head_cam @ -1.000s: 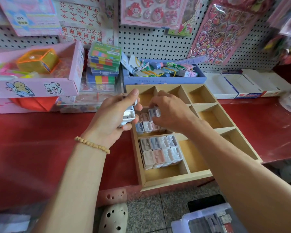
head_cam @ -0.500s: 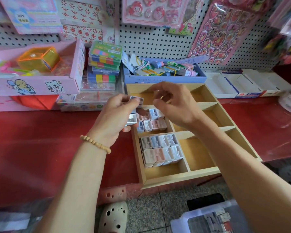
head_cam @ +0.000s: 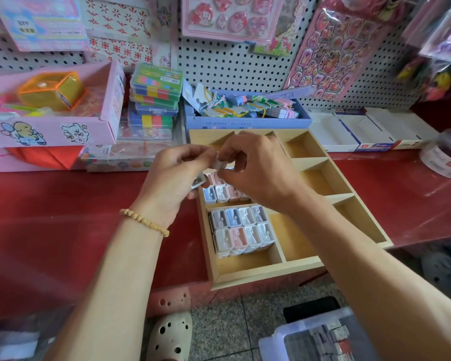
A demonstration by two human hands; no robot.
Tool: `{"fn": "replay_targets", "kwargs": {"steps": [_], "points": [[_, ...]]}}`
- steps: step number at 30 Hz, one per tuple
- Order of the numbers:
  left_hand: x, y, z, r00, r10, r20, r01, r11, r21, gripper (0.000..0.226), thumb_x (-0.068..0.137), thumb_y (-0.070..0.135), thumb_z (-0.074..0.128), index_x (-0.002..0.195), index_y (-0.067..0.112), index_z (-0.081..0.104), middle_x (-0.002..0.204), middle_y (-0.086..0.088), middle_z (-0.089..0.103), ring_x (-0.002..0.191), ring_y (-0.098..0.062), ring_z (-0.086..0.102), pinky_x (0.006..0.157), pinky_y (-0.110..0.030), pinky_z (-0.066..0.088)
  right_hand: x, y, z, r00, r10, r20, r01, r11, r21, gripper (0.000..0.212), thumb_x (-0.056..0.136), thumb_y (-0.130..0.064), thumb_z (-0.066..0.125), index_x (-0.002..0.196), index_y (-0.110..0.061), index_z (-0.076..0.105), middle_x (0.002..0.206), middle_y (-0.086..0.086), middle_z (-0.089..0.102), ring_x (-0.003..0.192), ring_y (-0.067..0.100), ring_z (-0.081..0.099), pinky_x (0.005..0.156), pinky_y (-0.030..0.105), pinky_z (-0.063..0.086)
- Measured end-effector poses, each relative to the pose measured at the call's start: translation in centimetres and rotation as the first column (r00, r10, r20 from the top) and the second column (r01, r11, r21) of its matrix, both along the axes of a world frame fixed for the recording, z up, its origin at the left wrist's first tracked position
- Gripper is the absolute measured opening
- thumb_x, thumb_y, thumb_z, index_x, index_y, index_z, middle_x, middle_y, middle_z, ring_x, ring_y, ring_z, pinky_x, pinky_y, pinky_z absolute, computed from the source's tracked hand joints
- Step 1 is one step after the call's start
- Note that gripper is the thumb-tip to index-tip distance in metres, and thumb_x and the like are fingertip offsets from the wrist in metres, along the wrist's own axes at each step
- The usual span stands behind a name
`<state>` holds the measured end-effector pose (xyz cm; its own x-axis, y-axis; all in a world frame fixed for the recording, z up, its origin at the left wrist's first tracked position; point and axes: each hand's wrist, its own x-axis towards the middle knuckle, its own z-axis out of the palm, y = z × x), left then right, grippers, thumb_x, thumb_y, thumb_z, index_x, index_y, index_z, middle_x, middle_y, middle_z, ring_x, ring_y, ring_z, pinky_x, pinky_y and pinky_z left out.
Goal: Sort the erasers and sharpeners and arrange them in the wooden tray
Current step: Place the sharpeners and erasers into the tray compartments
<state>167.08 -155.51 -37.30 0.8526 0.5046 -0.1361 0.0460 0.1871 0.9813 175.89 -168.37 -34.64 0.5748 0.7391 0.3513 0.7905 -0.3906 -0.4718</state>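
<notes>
A wooden tray (head_cam: 320, 263) with several compartments lies on the red counter. Its near left compartment holds two rows of pastel sharpeners (head_cam: 241, 229). The compartment behind it holds more sharpeners (head_cam: 220, 192), partly hidden by my hands. My left hand (head_cam: 176, 178) grips a few small sharpeners, one showing at its lower edge (head_cam: 199, 181). My right hand (head_cam: 255, 170) meets it above the tray and pinches a small white sharpener (head_cam: 220, 164) between thumb and fingers.
A blue box (head_cam: 248, 121) of small items stands behind the tray. Stacked coloured cases (head_cam: 155, 100) and a pink box (head_cam: 52, 131) sit at the left, white boxes (head_cam: 362, 131) at the right. A clear plastic bin (head_cam: 320, 337) stands on the floor below.
My right hand left the sharpeners in the tray, rose, and came to my left hand, where it now pinches a white sharpener. My left hand lifted slightly.
</notes>
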Motion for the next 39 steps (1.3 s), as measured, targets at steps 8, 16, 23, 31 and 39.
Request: {"fn": "replay_targets", "kwargs": {"steps": [8, 16, 23, 31, 39], "points": [[0.0, 0.2, -0.3, 1.000, -0.012, -0.005, 0.013, 0.999, 0.040, 0.006, 0.089, 0.017, 0.069, 0.094, 0.021, 0.071, 0.073, 0.001, 0.065, 0.050, -0.011, 0.054, 0.040, -0.022, 0.029, 0.3, 0.0, 0.6, 0.997, 0.046, -0.059, -0.050, 0.996, -0.074, 0.029, 0.078, -0.019, 0.078, 0.107, -0.018, 0.071, 0.076, -0.006, 0.064, 0.061, 0.004, 0.053, 0.062, 0.018, 0.044], [-0.5, 2.3, 0.0, 0.969, 0.244, -0.036, -0.246, 0.966, -0.082, 0.021, 0.099, 0.026, 0.056, 0.087, 0.010, 0.058, 0.071, -0.009, 0.063, 0.038, -0.017, 0.055, 0.034, -0.017, 0.028, 2.2, 0.4, -1.5, 0.999, -0.023, 0.036, 0.031, 0.971, -0.237, 0.021, 0.082, -0.018, 0.074, 0.101, -0.012, 0.068, 0.090, 0.000, 0.065, 0.070, 0.013, 0.054, 0.069, 0.029, 0.050], [-0.4, 2.5, 0.2, 0.964, 0.257, -0.064, -0.262, 0.961, -0.087, 0.020, 0.097, 0.029, 0.058, 0.086, 0.012, 0.061, 0.065, -0.002, 0.061, 0.038, -0.016, 0.053, 0.036, -0.017, 0.026, 2.3, 1.2, -2.1, 0.998, -0.063, -0.026, 0.057, 0.982, -0.179, 0.028, 0.073, -0.016, 0.076, 0.098, -0.012, 0.063, 0.090, 0.000, 0.067, 0.083, 0.022, 0.065, 0.074, 0.038, 0.054], [-0.3, 2.3, 0.3, 0.966, 0.249, -0.065, -0.253, 0.965, -0.067, 0.010, 0.094, 0.021, 0.062, 0.091, 0.011, 0.062, 0.068, -0.003, 0.063, 0.039, -0.015, 0.053, 0.036, -0.017, 0.027, 2.5, 1.2, -1.7, 0.982, -0.120, -0.148, 0.099, 0.985, -0.143, 0.027, 0.071, -0.008, 0.074, 0.096, -0.013, 0.066, 0.089, 0.001, 0.064, 0.074, 0.010, 0.055, 0.065, 0.022, 0.049], [-0.4, 2.4, 0.5, 0.968, 0.243, -0.058, -0.247, 0.965, -0.086, 0.011, 0.094, 0.022, 0.061, 0.092, 0.011, 0.062, 0.069, -0.003, 0.063, 0.039, -0.015, 0.052, 0.036, -0.017, 0.027, 2.3, 1.5, -1.8, 0.967, -0.131, -0.218, 0.109, 0.988, -0.110, 0.026, 0.069, -0.010, 0.079, 0.091, -0.015, 0.064, 0.079, -0.005, 0.066, 0.067, 0.007, 0.058, 0.060, 0.020, 0.050]]}}
